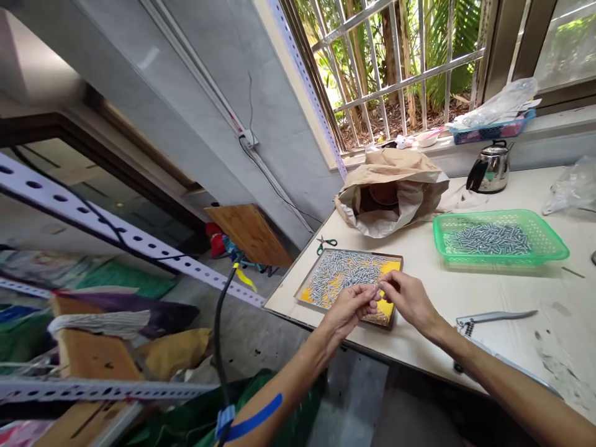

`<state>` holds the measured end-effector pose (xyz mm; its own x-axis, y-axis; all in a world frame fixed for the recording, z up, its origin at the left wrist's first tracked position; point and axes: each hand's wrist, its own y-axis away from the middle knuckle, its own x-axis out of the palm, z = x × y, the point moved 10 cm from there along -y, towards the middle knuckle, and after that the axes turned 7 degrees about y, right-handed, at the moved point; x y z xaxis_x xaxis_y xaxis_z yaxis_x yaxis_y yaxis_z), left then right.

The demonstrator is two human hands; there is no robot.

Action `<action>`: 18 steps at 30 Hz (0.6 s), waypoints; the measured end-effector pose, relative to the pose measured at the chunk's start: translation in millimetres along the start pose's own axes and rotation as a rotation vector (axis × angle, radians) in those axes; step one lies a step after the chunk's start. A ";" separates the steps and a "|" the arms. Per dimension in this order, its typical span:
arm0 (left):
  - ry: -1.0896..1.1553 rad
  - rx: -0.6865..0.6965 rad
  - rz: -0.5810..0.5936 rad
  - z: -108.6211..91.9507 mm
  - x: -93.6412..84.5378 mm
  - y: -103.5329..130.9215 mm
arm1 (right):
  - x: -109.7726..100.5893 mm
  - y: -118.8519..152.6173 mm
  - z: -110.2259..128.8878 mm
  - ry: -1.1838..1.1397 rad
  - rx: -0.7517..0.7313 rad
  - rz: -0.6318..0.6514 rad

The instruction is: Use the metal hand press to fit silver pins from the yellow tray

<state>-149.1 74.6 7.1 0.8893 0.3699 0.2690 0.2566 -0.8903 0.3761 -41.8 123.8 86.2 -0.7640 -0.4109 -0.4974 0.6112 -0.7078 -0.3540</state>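
My left hand (pixel 354 305) and my right hand (pixel 406 298) meet over the front right part of a shallow tray (pixel 305 304). Fingers of both hands are pinched together at the tips, and what lies between them is too small to make out. Many small silvery metal pieces (pixel 342 273) lie in the tray on a yellow bottom. A green plastic basket (pixel 549 245) to the right holds a heap of similar metal pieces (pixel 493 239). Small green-handled snips (pixel 326 243) lie just behind the tray.
An open brown paper bag (pixel 395 198) stands at the back of the table (pixel 447 298). Long-handled metal pliers (pixel 498 316) lie partly under my right forearm. A kettle (pixel 494 167) and a plastic bag (pixel 575 186) are at the back right. A perforated metal bar (pixel 139 239) crosses the left.
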 end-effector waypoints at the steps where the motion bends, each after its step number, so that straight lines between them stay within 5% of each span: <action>1: 0.008 0.034 -0.061 -5.8 -9.7 -0.2 | 1.0 -3.6 1.8 0.019 -0.009 0.000; 4: -0.055 0.224 -0.247 -26.9 -32.7 9.7 | -2.6 -2.0 0.7 0.104 -0.056 0.023; 6: -0.140 0.287 -0.262 -28.8 -29.1 19.0 | -15.3 13.3 -6.2 0.205 -0.085 0.037; 13: -0.318 0.009 0.086 47.7 61.4 22.0 | -88.1 124.7 -51.4 0.598 0.048 0.147; 18: -0.442 -0.143 0.222 97.1 108.5 9.4 | -110.8 185.5 -76.7 0.727 0.127 0.144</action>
<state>-13.4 80.6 -46.2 0.9995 0.0007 -0.0328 0.0163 -0.8780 0.4783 172.1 82.1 14.9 -0.3227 -0.0525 -0.9451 0.6323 -0.7550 -0.1739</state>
